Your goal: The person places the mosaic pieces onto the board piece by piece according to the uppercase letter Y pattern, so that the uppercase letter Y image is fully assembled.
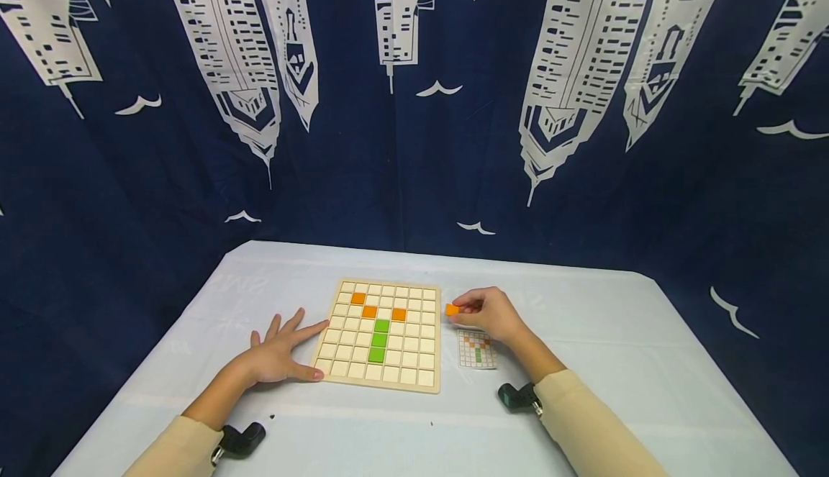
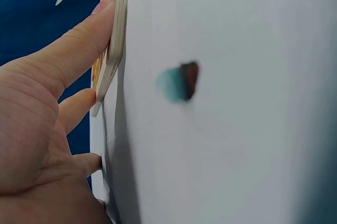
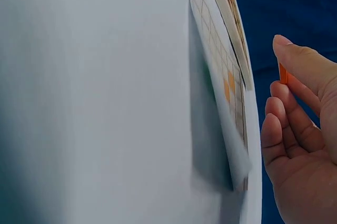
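Observation:
A square wooden grid board [image 1: 432, 385] lies on the table, its cells cream. On it are three orange tiles [image 1: 369, 311] in the upper rows and three green tiles [image 1: 378, 340] in a column below. My left hand [image 1: 275, 355] is spread, with thumb and index finger touching the board's left edge; the left wrist view shows the thumb [image 2: 89, 40] against that edge. Just off the board's right side, my right hand [image 1: 495, 316] pinches an orange tile [image 1: 451, 309] between thumb and fingers. The tile [image 3: 283, 74] shows edge-on in the right wrist view.
A small printed pattern card [image 1: 478, 351], raised along one edge in the right wrist view, lies right of the board. Dark specks [image 1: 272, 416] dot the white table [image 1: 350, 441]. A navy curtain [image 1: 401, 175] with white buildings hangs behind.

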{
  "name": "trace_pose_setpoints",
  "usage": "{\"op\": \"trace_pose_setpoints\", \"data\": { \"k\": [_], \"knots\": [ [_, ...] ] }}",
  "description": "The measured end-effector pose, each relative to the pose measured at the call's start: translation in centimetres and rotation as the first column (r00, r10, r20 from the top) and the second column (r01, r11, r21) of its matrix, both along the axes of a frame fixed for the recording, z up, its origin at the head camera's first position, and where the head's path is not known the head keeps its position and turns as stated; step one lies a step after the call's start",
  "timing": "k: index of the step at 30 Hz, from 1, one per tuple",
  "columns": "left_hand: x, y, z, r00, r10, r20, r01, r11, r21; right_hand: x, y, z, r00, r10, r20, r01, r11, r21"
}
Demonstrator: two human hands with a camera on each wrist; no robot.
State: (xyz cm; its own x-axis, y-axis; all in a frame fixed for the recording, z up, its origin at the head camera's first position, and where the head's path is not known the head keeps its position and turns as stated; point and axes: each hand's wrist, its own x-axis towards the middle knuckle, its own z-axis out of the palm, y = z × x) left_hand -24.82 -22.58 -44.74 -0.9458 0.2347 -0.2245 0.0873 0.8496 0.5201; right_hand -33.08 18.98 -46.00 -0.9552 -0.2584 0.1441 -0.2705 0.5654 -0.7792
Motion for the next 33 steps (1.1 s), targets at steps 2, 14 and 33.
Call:
{"op": "trace_pose_setpoints", "data": {
  "k": [2,14,33],
  "knots": [
    [0.0,0.0,0.0,1.000,-0.001,0.000,0.001,1.000,-0.001,0.0,-0.3,0.0,1.000,0.005,0.002,-0.005,1.000,-0.006],
    [0.0,0.0,0.0,1.000,-0.003,-0.007,0.003,1.000,0.004,-0.1,-1.7,0.0,1.000,0.017,-0.004,-0.017,1.000,-0.025],
    [0.0,-0.1,-0.1,1.000,-0.003,-0.001,0.003,1.000,0.009,-0.3,-4.0,0.1,1.000,0.012,0.008,-0.012,0.999,-0.046]
  ]
}}
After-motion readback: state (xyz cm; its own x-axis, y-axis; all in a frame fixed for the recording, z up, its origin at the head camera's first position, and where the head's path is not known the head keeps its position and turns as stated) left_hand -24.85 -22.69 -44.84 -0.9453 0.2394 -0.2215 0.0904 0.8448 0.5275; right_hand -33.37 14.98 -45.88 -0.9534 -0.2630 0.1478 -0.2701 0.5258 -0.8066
